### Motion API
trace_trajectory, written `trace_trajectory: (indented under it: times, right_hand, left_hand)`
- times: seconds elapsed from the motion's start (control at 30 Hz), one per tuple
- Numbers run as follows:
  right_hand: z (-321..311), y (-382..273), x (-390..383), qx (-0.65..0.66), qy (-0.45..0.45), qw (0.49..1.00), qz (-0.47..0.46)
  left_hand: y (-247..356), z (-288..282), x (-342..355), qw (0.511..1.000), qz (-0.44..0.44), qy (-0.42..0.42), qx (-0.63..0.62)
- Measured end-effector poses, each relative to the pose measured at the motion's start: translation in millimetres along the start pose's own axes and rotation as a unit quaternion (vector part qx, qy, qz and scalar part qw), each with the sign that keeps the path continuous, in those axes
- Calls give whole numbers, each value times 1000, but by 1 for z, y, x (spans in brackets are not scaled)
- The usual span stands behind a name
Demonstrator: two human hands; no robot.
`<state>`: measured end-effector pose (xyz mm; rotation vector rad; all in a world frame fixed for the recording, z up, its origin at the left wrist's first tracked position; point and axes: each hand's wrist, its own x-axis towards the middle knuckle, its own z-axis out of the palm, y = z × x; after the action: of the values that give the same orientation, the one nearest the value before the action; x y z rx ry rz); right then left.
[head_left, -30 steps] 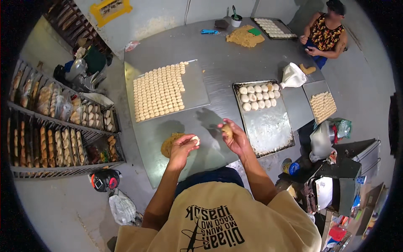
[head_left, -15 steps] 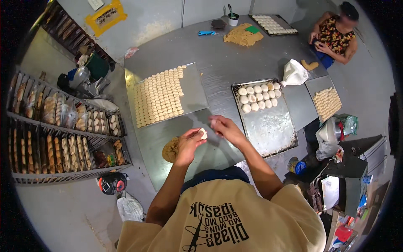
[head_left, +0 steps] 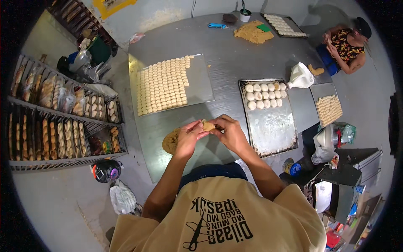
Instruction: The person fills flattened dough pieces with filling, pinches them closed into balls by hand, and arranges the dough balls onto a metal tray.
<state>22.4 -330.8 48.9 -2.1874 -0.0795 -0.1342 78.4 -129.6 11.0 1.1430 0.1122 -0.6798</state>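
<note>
The left hand (head_left: 189, 137) and the right hand (head_left: 231, 133) meet over the near part of the surface, the fingers of both closed on one small, soft, pale-and-tan piece of dough (head_left: 208, 126). The left fingers support it from the left, and the right fingers pinch its right edge; the fingers partly hide its shape.

Just left of the left hand, and partly covered by it, a rounded, coarse brown mound (head_left: 169, 143) sits on the wide grey surface (head_left: 228, 59). Farther off to the left lies a thin, rectangular metal tray (head_left: 203, 82) with close rows of small pale dough pieces (head_left: 161, 86); its right part is bare. Right of the right hand, a dark-rimmed metal tray (head_left: 273, 130) carries three rows of round white dough balls (head_left: 264, 95) at its far end.

Beyond that tray's far right corner are a crumpled white cloth-like bag (head_left: 301, 76) and a smaller grey tray (head_left: 320, 89) of little tan pieces (head_left: 329, 108). At the far side, a flattened tan mass (head_left: 253, 33) bears a flat green scraper (head_left: 263, 27). A co-worker (head_left: 346, 50) is at the far right, hands together.
</note>
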Motion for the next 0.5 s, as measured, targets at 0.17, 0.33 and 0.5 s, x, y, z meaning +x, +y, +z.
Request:
trace_trajectory:
  times: [0.17,0.33,0.5]
  right_hand:
    - [32,-12,6,91,25,995,34]
    - [84,-21,14,141,-29,988,58]
    - [132,6,22,449,-82,867,198]
  left_hand:
    - [13,-17,-22,1000,3,10,11]
    - [13,-56,-40,996,-22,84,2]
    - [15,-112,-61,991,-2,111,-71]
